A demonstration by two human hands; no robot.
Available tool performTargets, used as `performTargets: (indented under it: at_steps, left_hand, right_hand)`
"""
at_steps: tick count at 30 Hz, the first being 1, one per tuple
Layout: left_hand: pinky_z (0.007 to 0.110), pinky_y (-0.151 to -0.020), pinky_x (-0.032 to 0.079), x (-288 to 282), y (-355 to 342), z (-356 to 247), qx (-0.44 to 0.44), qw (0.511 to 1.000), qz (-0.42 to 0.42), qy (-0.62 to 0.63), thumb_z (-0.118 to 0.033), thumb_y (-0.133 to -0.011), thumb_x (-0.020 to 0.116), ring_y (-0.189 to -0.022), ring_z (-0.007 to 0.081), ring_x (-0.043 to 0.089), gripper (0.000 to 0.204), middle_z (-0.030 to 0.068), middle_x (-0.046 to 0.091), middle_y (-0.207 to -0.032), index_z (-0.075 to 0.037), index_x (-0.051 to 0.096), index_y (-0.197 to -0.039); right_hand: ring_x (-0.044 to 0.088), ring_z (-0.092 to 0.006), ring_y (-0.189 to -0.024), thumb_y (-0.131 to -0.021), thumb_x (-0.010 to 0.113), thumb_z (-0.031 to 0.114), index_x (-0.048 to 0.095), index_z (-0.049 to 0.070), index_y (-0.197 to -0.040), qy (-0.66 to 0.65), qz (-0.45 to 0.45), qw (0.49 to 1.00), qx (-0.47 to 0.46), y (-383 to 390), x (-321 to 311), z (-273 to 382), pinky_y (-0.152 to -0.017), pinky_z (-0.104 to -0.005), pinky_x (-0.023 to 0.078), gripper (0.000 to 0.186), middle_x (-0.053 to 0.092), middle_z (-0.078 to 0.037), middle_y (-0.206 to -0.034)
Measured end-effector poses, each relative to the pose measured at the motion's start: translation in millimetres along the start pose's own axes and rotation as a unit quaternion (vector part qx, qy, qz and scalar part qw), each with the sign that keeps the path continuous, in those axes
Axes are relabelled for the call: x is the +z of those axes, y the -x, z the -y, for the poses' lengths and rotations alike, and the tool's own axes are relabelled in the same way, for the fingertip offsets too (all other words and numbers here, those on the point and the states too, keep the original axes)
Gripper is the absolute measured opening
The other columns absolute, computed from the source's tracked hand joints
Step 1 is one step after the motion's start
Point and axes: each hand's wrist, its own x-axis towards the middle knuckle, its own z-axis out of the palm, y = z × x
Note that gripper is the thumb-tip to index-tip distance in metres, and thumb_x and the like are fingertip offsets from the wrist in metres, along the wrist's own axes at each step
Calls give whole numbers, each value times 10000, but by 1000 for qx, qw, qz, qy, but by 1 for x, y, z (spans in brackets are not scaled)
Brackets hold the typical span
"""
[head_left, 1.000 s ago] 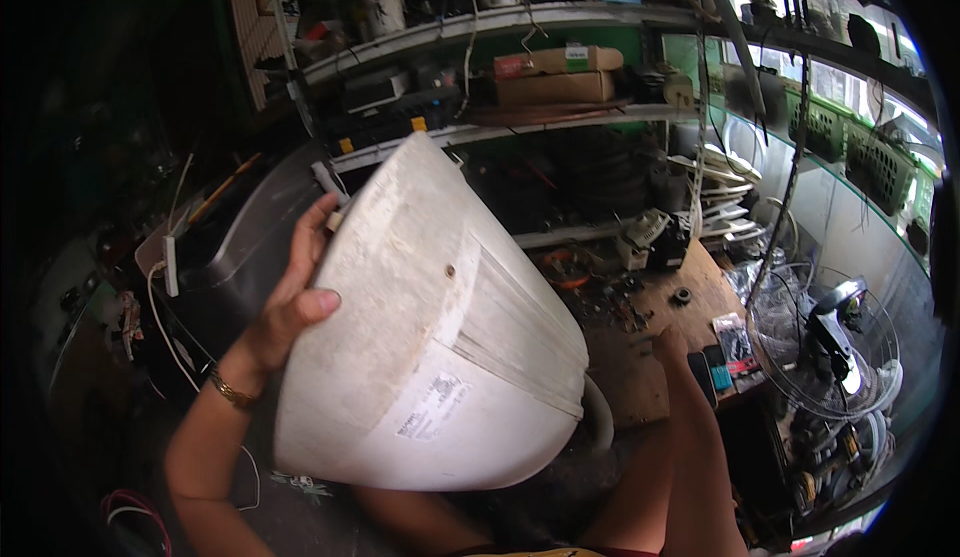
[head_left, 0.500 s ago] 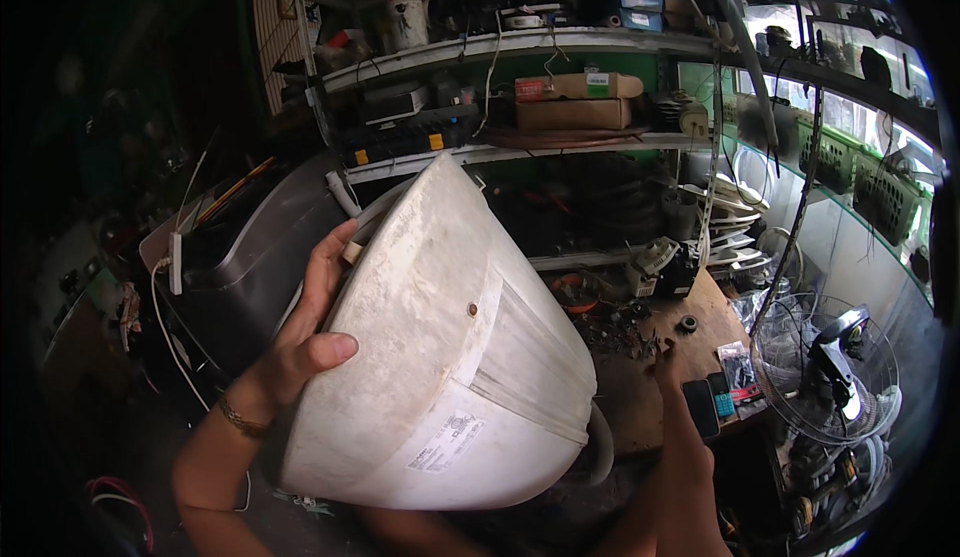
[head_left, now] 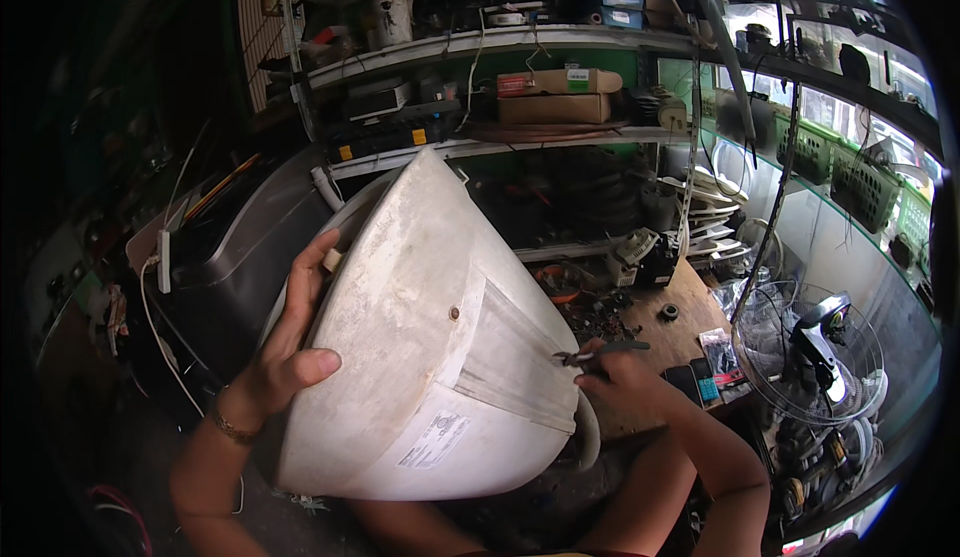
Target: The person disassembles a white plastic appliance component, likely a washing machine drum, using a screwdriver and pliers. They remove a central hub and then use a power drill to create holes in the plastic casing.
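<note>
A big off-white plastic appliance housing [head_left: 400,307], stained and scuffed, stands tilted in front of me above my legs. My left hand [head_left: 285,362] grips its left edge, thumb on the outer face and fingers around the rim. One rusty screw spot [head_left: 454,313] shows on that face, above a ribbed panel [head_left: 520,347] and a printed label [head_left: 434,439]. In my right hand [head_left: 628,387] is a pair of pliers [head_left: 572,359], its jaws pointing left at the housing's right side. I cannot tell whether they touch it. A grey hose [head_left: 588,435] curves out below.
On the wooden bench [head_left: 690,302] to the right lie small parts, a black ring [head_left: 669,312] and packets. A wire fan guard [head_left: 815,357] stands farther right. Behind are loaded shelves with cardboard boxes [head_left: 555,109]. A large dark grey casing [head_left: 250,242] is at the left.
My right hand has come back from the bench toward the housing, now with pliers in it. My left hand keeps its hold on the rim. The view has shifted slightly.
</note>
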Motion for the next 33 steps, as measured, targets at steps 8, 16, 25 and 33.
performTargets:
  at_steps: [8,16,25,33]
  left_hand:
    - [497,-1136,150,0,2,-1,-10,1000,9,9,-507,-637,609,-1383,362,200,1155,267,189,-1432,-13,-5,-1482]
    - [485,-1145,107,-4,5,1,7,1000,16,10,-470,-652,594,-1399,363,162,1131,272,158,-1458,-12,-15,-1488]
    - [472,-1149,95,-6,10,3,18,999,23,20,-447,-657,603,-1406,356,136,1124,270,135,-1465,-4,-11,-1487]
    - [470,-1147,90,-6,12,4,24,999,27,28,-448,-667,606,-1408,354,132,1119,284,122,-1468,18,-7,-1479]
  right_hand:
    - [570,-275,-728,-882,625,156,590,-11,-807,249,-91,964,28,16,-38,36,-668,-385,434,187,535,-157,-718]
    - [628,-239,-1033,-980,514,347,594,-42,-895,-296,29,942,154,18,-46,21,-877,-341,477,406,641,-89,-842]
    - [514,-240,-1223,-975,533,348,312,-63,-1404,-304,288,900,119,-1,-58,71,-995,-330,418,634,501,-141,-1302]
    - [571,-163,-993,-954,568,254,417,-5,-1322,-499,187,840,102,-19,-41,85,-884,-309,469,474,543,-78,-1156]
